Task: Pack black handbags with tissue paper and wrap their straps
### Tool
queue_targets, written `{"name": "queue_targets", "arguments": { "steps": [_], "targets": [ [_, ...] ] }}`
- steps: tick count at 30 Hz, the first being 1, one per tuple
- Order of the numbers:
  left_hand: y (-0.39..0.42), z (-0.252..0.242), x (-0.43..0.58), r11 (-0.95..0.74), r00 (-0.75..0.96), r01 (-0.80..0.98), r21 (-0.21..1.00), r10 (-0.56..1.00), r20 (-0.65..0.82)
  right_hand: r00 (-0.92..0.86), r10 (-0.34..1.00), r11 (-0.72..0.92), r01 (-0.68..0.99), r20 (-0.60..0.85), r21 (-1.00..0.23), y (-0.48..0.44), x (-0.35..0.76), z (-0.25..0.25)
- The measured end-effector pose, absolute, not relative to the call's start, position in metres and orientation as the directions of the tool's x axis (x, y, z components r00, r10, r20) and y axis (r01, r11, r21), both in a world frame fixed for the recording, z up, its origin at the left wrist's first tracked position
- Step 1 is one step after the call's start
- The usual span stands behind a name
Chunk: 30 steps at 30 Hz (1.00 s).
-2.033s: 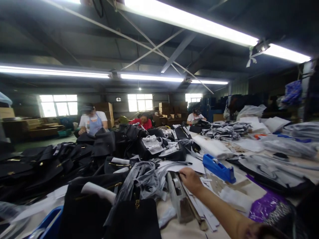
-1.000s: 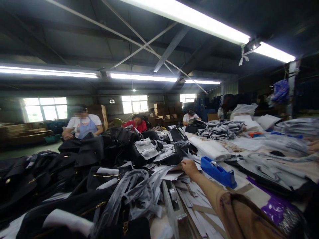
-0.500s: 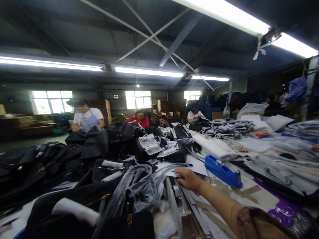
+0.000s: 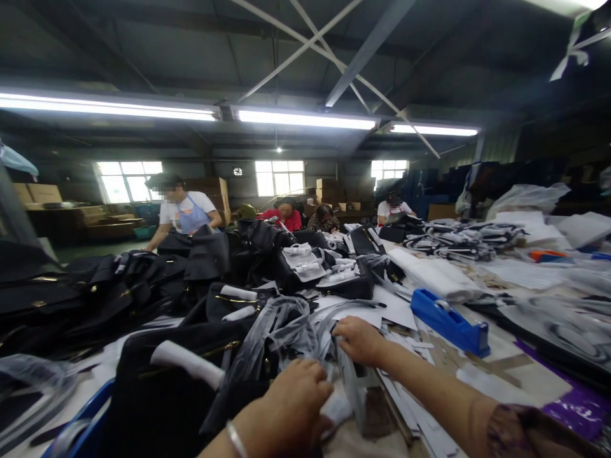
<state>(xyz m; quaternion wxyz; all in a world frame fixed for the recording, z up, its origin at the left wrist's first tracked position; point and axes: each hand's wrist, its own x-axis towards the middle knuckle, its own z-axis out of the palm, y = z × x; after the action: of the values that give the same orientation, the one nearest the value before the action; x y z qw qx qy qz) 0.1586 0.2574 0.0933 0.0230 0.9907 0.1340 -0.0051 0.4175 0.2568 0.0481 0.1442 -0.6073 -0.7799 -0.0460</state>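
My right hand [image 4: 360, 340] is at the centre right, its fingers curled over a grey, plastic-wrapped strap [image 4: 351, 375] that runs down toward me. Lower and closer to me is my left hand [image 4: 296, 407], with a white bangle [image 4: 236, 439] on the wrist. Its fingers are bent, and whatever they may hold is hidden. Beside it on the left lies a black bag [image 4: 162, 394] with a gold zip and a roll of white paper [image 4: 186, 364] on it. More plastic-wrapped straps [image 4: 286, 324] loop across the bag just beyond my left hand.
A blue tape dispenser [image 4: 449, 324] stands right of my right hand; part of another blue dispenser [image 4: 81, 426] shows at lower left. Black bags [image 4: 119, 286] heap on the left. White foam sheets [image 4: 434, 273] and purple plastic [image 4: 577, 407] lie rightward. Several people, including one in a blue apron [image 4: 191, 213], work beyond.
My left hand has come into view from below, near the black bag. My right hand stays by the straps, fingers more curled. The view has turned left.
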Motion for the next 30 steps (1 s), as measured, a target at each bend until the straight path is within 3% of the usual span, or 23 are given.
{"name": "queue_targets", "arguments": {
  "steps": [6, 10, 19, 30],
  "targets": [
    [0.309, 0.063, 0.194, -0.964, 0.956, 0.266, -0.024, 0.267, -0.121, -0.254, 0.966, 0.248, 0.963, 0.05, 0.104, 0.283, 0.392, 0.045],
    [0.328, 0.049, 0.176, -0.946, 0.939, 0.314, -0.085, 0.322, -0.122, -0.201, 0.979, 0.202, 0.963, -0.021, 0.179, 0.311, 0.38, 0.043],
    [0.374, 0.039, 0.105, -0.833, 0.828, 0.534, -0.147, 0.55, -0.11, -0.073, 0.994, 0.085, 0.984, -0.083, 0.157, 0.342, 0.38, 0.054],
    [0.389, 0.027, 0.107, -0.751, 0.757, 0.649, -0.122, 0.653, 0.012, -0.241, 0.968, 0.248, 0.961, -0.064, 0.125, 0.337, 0.348, 0.045]
  ]
}}
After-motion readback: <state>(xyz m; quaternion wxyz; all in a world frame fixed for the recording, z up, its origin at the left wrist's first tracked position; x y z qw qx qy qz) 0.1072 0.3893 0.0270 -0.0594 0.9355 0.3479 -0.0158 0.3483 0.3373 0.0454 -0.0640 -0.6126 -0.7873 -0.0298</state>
